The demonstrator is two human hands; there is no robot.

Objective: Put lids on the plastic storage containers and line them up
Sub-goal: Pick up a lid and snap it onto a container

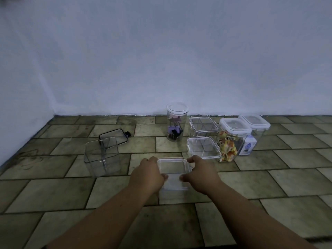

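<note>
A clear square container (pixel 173 184) with a clear lid (pixel 172 165) on top stands on the tiled floor in front of me. My left hand (pixel 148 174) grips its left side and my right hand (pixel 200 174) grips its right side, thumbs curled over the near edge of the lid. To the left stands an open, empty clear container (pixel 102 157) with a metal clasp. Its black-rimmed lid (pixel 114 136) lies flat on the floor behind it.
Lidded containers stand at the back right: a round jar (pixel 177 122) with binder clips, two low divided boxes (pixel 203 125) (pixel 203 147), a tall one (pixel 231 141) with orange packets and another (pixel 254 132) behind it. A pale wall (pixel 161 60) closes the back and left.
</note>
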